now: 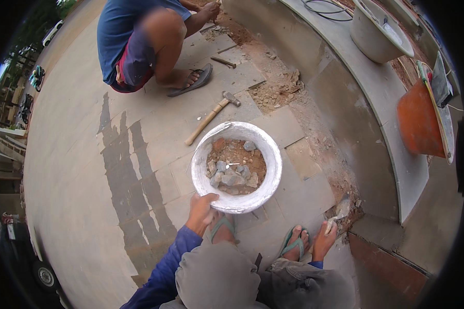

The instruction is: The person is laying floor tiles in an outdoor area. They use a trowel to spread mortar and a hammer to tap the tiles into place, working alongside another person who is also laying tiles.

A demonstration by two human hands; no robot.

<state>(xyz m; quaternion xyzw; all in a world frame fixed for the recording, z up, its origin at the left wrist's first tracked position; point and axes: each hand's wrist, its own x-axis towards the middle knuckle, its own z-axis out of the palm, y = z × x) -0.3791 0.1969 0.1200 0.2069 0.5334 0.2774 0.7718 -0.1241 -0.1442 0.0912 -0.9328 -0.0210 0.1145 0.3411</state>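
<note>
My left hand (pixel 201 212) is closed on the near-left rim of a white-crusted bucket (pixel 275 159), thumb over the edge. Inside lie reddish soil and broken grey stones (pixel 233 178). To the right, my right hand (pixel 324 241) grips a small trowel (pixel 342 206) whose dirty blade points away from me, over the strip of bare earth beside the wall. A hammer (pixel 210 119) with a wooden handle rests on the paving just beyond the bucket. Farther off lies a rusty bar, perhaps a chisel (pixel 223 63).
A person in a blue shirt (pixel 119 36) squats at the far left, hands by the broken paving edge. A low wall (pixel 340 98) curves along the right, with a pale tub (pixel 376 38) and an orange bucket (pixel 420 121) on it. Dark wet streaks (pixel 134 175) mark the paving.
</note>
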